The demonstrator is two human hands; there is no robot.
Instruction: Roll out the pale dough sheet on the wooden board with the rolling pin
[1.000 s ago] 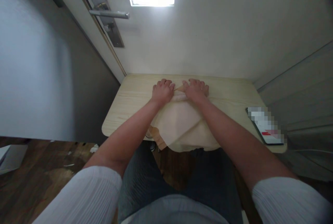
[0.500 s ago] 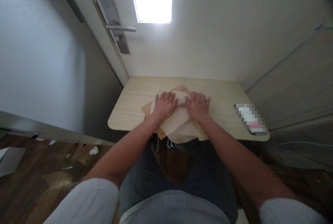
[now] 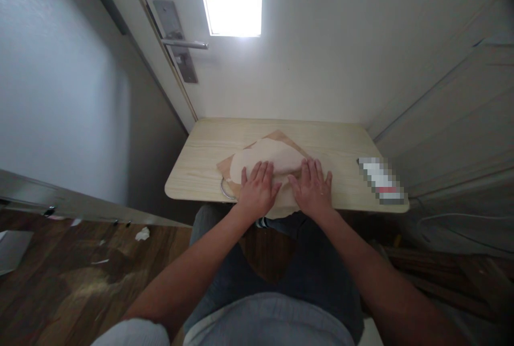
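Note:
A pale cream, soft-looking sheet point(image 3: 260, 151) with a rounded far edge lies over a tan, square-cornered piece point(image 3: 278, 135); I cannot tell what either is made of. My left hand point(image 3: 258, 192) rests on the sheet's near part, fingers spread and pointing away from me. Beside it, my right hand point(image 3: 313, 188) presses on the sheet's right side with fingers stretched out. Between the hands the sheet shows a raised fold. From the tan piece's left side a curved metal handle or ring point(image 3: 226, 190) sticks out near the table edge.
The small light-wood table point(image 3: 212, 142) stands against a white door with a lever handle point(image 3: 187, 44). A phone-shaped item point(image 3: 380, 181), blurred out, lies at the table's right. Crumpled white paper point(image 3: 142, 234) is on the floor at left. A cable point(image 3: 461, 216) runs at the right.
Both hands have slid toward me from the sheet's far part to its near part. The far portion is now uncovered, and the metal ring shows more plainly.

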